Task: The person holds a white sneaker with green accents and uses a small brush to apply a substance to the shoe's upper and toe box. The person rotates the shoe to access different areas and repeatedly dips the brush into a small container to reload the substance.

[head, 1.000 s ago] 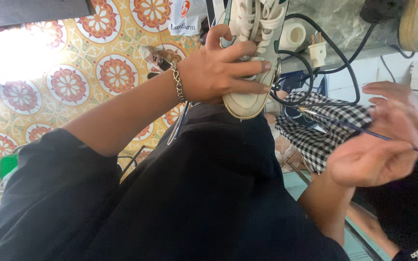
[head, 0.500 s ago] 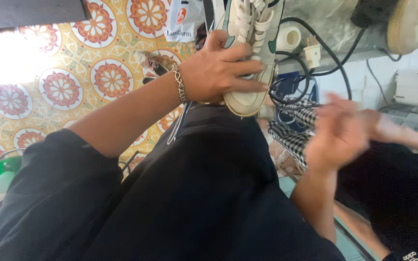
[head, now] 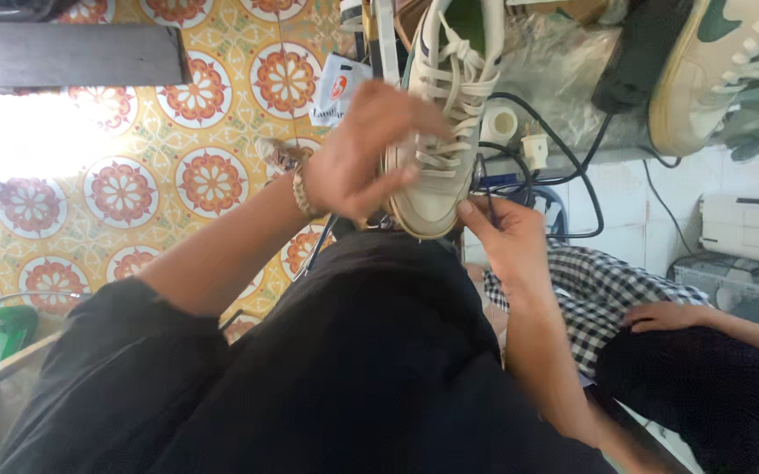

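A white lace-up sneaker (head: pixel 443 132) is held toe-down over the lap, resting against the black garment (head: pixel 370 351) worn by the person. The left hand (head: pixel 366 149) is wrapped over the shoe's side, its fingers closed around the upper and sole edge so that the shoe is gripped firmly; a beaded bracelet (head: pixel 302 191) is seen at that wrist. The right hand (head: pixel 507 241) is pressed against the toe end from the other side, fingers curled and pinched on what appears to be a thin dark needle or awl (head: pixel 483 180) that rises beside the laces; whether thread is attached cannot be told. The laces are already threaded and crossed up the front, and the sole is seated against the upper, so the work is judged to be under way at the toe edge, with nothing visible to show how much of the edge is finished. A second sneaker (head: pixel 717 70) with a green panel is seen on the shelf above, well apart. Another person's hand (head: pixel 660 316) is rested on a checked cloth (head: pixel 594 294) nearby, over the patterned tile floor (head: pixel 133 184).
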